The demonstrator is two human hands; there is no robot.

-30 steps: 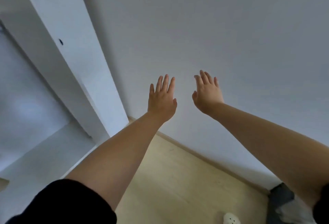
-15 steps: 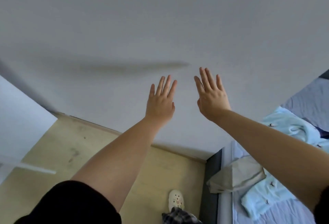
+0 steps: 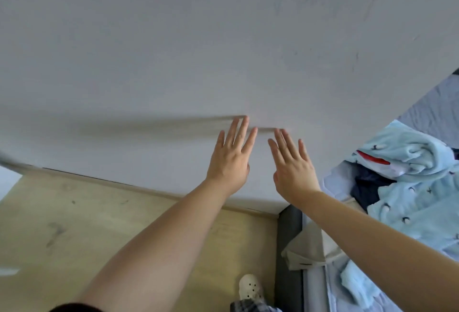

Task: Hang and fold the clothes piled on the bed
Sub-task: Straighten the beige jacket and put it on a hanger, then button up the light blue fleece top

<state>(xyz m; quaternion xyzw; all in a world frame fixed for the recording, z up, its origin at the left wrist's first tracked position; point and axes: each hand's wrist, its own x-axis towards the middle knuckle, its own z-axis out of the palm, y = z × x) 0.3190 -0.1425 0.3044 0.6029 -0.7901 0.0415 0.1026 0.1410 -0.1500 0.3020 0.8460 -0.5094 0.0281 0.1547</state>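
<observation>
My left hand [image 3: 231, 160] and my right hand [image 3: 291, 167] are stretched out side by side in front of a plain white wall [image 3: 173, 51], fingers straight and spread, holding nothing. At the right edge lies the bed [image 3: 315, 292] with a pile of clothes: a fluffy light-blue garment [image 3: 409, 187] with small dark marks and a red patch, a dark navy piece [image 3: 367, 187] under it, and a beige garment [image 3: 308, 249] hanging over the bed's near corner. My right forearm crosses above the pile.
A light wooden floor [image 3: 74, 224] fills the lower left, meeting the wall at a skirting board. The bed's dark grey frame [image 3: 288, 237] stands at the floor's right side. My foot in a white clog [image 3: 249, 287] is beside the frame.
The view has swung right: the white cupboard on the left has left the frame, and the bed with its clothes pile has come in. Both hands stay outstretched and empty.
</observation>
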